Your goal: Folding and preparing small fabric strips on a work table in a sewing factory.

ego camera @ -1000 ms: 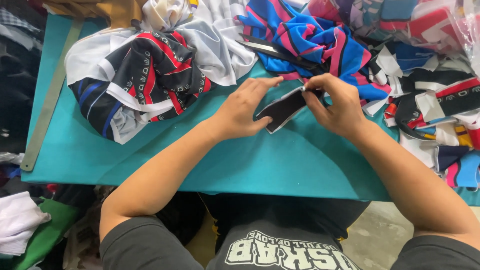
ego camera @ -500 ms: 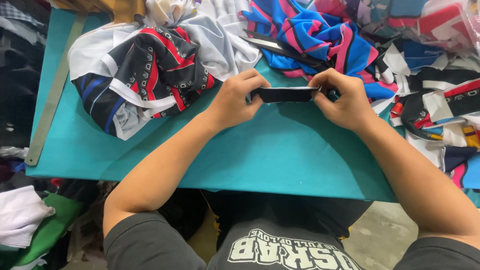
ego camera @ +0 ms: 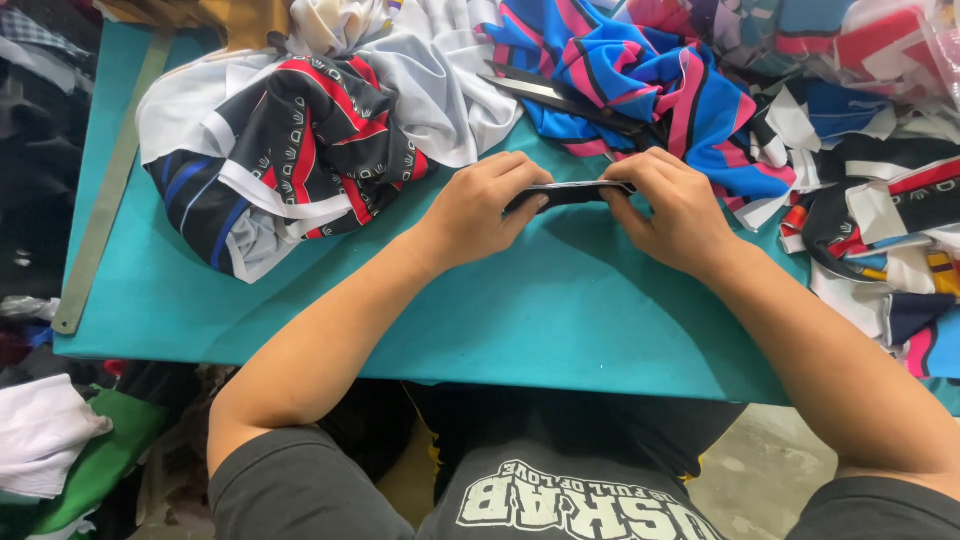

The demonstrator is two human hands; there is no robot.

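My left hand (ego camera: 485, 208) and my right hand (ego camera: 672, 208) together pinch a small dark fabric strip with a white edge (ego camera: 570, 192), held flat and folded just above the teal table (ego camera: 560, 310). The left fingers grip its left end, the right fingers its right end. Long black scissors (ego camera: 570, 98) lie just beyond the hands on a blue, pink and black cloth pile (ego camera: 650, 80).
A heap of black, red and white printed cloth (ego camera: 300, 150) lies at the left rear. Mixed cut pieces (ego camera: 880, 220) crowd the right edge. A metal ruler (ego camera: 105, 200) runs along the table's left side. Cloth scraps (ego camera: 50, 440) lie on the floor at left.
The dark piece was tilted and open between the hands; it now lies horizontal, folded thin and stretched between both hands. The hands moved slightly away from me.
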